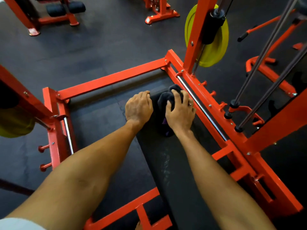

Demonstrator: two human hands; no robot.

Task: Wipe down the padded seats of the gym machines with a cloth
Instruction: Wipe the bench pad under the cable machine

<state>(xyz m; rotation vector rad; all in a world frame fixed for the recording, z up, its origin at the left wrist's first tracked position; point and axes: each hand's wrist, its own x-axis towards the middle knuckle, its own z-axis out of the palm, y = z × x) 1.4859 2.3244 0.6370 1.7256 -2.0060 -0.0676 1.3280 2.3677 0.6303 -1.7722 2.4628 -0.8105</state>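
We are standing in a weights gym. A red steel frame (113,78) is boxing in a black padded bench (166,163) at the centre of the frame. A yellow weight plate (214,52) is hanging on an upright at upper right, beside slanting steel guide rods (265,47). Dark rubber matting (99,39) is covering the floor throughout. More red machines (159,15) are sitting along the top, one carrying black foam rollers (66,8) at upper left.

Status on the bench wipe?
Right hand grips dark bunched cloth on black padded bench, far end. Left hand holds bench edge. Nothing blocking.
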